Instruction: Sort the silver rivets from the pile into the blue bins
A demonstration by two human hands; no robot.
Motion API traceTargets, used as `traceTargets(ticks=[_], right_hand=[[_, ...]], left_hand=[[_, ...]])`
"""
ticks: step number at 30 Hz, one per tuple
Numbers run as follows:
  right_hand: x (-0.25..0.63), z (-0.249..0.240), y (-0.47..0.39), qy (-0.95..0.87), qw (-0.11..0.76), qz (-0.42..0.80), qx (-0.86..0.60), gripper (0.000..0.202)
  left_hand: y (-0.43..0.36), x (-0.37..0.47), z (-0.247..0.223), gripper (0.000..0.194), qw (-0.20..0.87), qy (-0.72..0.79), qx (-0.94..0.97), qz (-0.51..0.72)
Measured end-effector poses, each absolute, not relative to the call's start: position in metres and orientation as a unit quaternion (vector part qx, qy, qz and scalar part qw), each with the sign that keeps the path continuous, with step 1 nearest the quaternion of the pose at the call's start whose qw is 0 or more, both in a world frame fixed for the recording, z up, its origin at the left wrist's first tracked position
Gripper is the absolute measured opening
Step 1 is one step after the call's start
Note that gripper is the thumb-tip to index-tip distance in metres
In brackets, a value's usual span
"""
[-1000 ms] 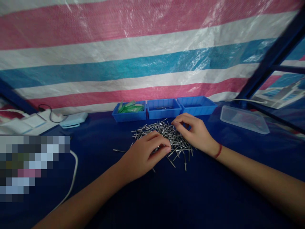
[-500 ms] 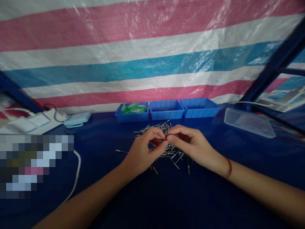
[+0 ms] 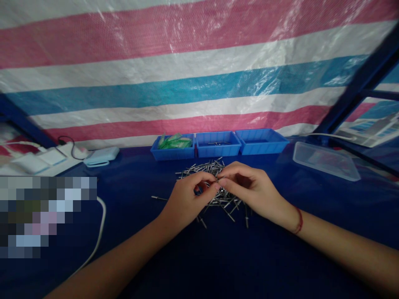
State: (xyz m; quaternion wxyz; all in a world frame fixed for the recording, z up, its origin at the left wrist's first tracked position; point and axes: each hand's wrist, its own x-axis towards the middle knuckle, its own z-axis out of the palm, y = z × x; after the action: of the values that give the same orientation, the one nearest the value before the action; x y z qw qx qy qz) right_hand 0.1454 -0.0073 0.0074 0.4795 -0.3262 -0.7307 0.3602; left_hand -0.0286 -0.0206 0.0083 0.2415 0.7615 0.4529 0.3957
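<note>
Over a loose heap of silver blind rivets (image 3: pixel 229 203) on the dark blue table, my two hands meet fingertip to fingertip. My left hand (image 3: pixel 188 197) is closed in a pinch of thumb and forefinger. Opposite it, my right hand (image 3: pixel 254 189) pinches too, with a red cord round its wrist. Whatever sits between the fingertips is too small and too covered to make out. One rivet (image 3: pixel 158 197) lies apart, left of the heap, and several stick out toward me below my hands.
Behind the heap stand three blue bins: the left bin (image 3: pixel 173 154) holds green plastic packets (image 3: pixel 175 142), the middle bin (image 3: pixel 218 149) a few rivets, then the right bin (image 3: pixel 263 146). A clear plastic lid (image 3: pixel 326 161) lies right. Left are a power strip (image 3: pixel 46 160), light-blue case (image 3: pixel 101 156) and white cable (image 3: pixel 101 232).
The fingertips have drawn slightly closer together, and my right hand's fingers have shifted a little. The heap and the bins look the same.
</note>
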Motion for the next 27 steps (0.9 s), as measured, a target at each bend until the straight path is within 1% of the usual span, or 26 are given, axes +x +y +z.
traceTargets(ticks=[4,7,10,12,14,16,17,19,21,24,27], right_hand=[[0.146,0.008,-0.006,-0.734,0.472,0.355,-0.335,0.012],[0.147,0.006,-0.005,-0.747,0.457,0.343,-0.340,0.014],[0.148,0.004,-0.005,-0.776,0.433,0.319,-0.329,0.015],[0.149,0.004,-0.004,-0.796,0.420,0.296,-0.320,0.016],[0.151,0.006,0.003,-0.808,0.422,0.248,-0.330,0.018],[0.154,0.010,0.018,-0.802,0.440,0.167,-0.368,0.021],[0.156,0.013,0.028,-0.793,0.450,0.116,-0.394,0.022],[0.160,0.018,0.052,-0.767,0.459,0.020,-0.448,0.024],[0.164,0.024,0.074,-0.767,0.424,-0.047,-0.479,0.027],[0.168,0.033,0.090,-0.774,0.380,-0.071,-0.500,0.026],[0.173,0.037,0.082,-0.777,0.377,-0.066,-0.499,0.023]], left_hand=[[-0.022,-0.029,0.010,0.001,0.201,0.466,0.750,0.424],[-0.023,-0.029,0.012,0.001,0.174,0.465,0.748,0.440],[-0.024,-0.029,0.013,0.002,0.169,0.453,0.754,0.444],[-0.024,-0.029,0.011,0.010,0.186,0.450,0.750,0.448],[-0.023,-0.028,0.009,0.025,0.211,0.452,0.739,0.453],[-0.023,-0.028,0.007,0.035,0.233,0.455,0.729,0.455],[-0.022,-0.029,0.006,0.037,0.239,0.455,0.726,0.456],[-0.020,-0.031,0.005,0.034,0.244,0.456,0.724,0.456],[-0.018,-0.034,0.005,0.030,0.231,0.456,0.730,0.454],[-0.011,-0.042,0.005,0.025,0.205,0.473,0.728,0.453],[-0.004,-0.049,0.004,0.021,0.192,0.517,0.711,0.436]])
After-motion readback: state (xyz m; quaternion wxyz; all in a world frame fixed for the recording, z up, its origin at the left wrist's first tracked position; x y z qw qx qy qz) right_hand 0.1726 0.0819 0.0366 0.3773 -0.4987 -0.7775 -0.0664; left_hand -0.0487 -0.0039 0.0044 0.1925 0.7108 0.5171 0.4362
